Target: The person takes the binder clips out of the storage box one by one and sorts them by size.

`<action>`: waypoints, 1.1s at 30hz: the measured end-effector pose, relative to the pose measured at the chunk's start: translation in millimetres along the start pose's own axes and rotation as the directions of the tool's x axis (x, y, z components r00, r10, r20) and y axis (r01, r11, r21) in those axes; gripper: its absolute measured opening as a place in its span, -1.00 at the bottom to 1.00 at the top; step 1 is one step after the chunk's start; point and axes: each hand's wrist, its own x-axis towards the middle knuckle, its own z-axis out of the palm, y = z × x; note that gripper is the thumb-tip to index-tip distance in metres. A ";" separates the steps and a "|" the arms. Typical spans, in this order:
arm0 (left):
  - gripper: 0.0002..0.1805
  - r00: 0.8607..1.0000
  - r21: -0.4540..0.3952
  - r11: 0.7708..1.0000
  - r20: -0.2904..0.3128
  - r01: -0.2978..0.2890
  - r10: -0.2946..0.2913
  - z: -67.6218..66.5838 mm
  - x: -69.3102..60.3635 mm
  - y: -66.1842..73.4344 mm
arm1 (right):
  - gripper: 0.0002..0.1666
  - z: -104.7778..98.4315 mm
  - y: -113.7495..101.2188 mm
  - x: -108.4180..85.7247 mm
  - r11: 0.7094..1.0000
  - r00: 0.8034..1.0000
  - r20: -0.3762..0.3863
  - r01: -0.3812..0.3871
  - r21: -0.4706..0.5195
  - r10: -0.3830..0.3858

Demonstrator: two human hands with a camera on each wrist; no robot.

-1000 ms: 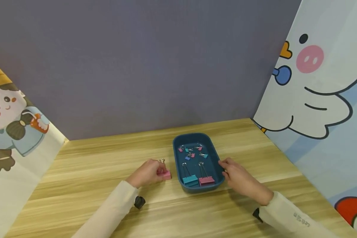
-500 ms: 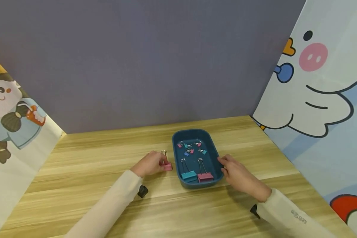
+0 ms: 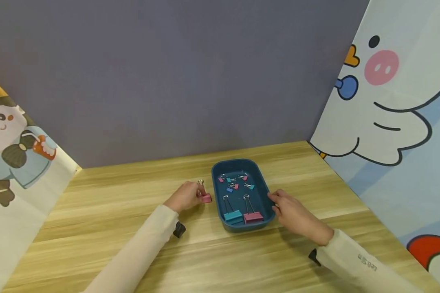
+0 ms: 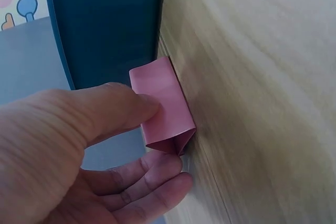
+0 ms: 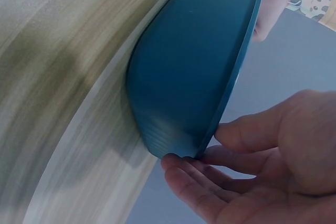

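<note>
Head view has your left grip pinching a pink clip on the desk just beside the blue tray, where small clips lie behind a large teal clip and a large pink clip, while your right grip pinches the tray's right edge

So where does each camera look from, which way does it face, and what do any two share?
Head: worn on the head, facing forward and down at the blue tray on the table; left hand, right hand and both sleeves show.
Left wrist: on that wrist, facing the pink clip and tray; the left hand shows.
Right wrist: on that wrist, facing the tray's outer side; the right hand shows gripping it, with part of the left hand beyond.
Shared: both wrist views show the tray.
</note>
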 end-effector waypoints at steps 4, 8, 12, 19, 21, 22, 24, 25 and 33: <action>-0.94 1.000 0.009 1.000 -0.016 0.012 -0.012 -1.5 3.6 -2.0 | -0.52 -2.2 -1.3 0.6 1.000 1.000 0.006 -0.002 -0.002 0.002; -0.93 1.000 0.005 1.000 -0.024 0.015 -0.015 0.0 6.0 -3.5 | -0.52 -3.0 -1.0 0.0 1.000 1.000 0.008 -0.002 0.000 0.002; -0.94 0.999 0.013 0.999 -0.021 0.033 -0.032 1.1 6.4 -4.2 | -0.52 -2.8 -0.6 -1.3 1.000 1.000 0.011 -0.012 0.003 0.012; -0.73 0.988 0.011 0.988 -0.022 0.154 -0.153 -9.9 0.6 1.8 | -0.52 -1.7 0.7 -2.0 1.000 1.000 -0.008 0.001 0.014 -0.001; -0.70 0.984 -0.009 0.985 -0.031 0.174 -0.174 -14.8 -2.3 5.2 | -0.52 -1.1 0.7 -1.5 1.000 1.000 -0.010 0.004 0.014 -0.004; -0.70 0.984 -0.018 0.985 -0.040 0.171 -0.172 -17.0 -3.2 7.1 | -0.52 -1.1 0.6 -1.3 1.000 1.000 -0.008 0.003 0.014 -0.003; -0.69 0.987 -0.032 0.989 -0.061 0.145 -0.147 -20.3 -4.4 10.8 | -0.52 -1.1 0.5 -1.2 1.000 1.000 -0.003 -0.001 0.012 0.001; -0.69 0.990 -0.035 0.992 -0.071 0.123 -0.125 -21.5 -4.7 12.9 | -0.52 -1.0 0.5 -1.3 1.000 1.000 0.001 -0.003 0.009 0.003; -0.72 0.979 -0.012 0.991 -0.153 -0.137 0.133 -23.8 -3.6 30.9 | -0.52 0.8 1.0 -2.0 1.000 1.000 -0.001 -0.003 0.004 0.003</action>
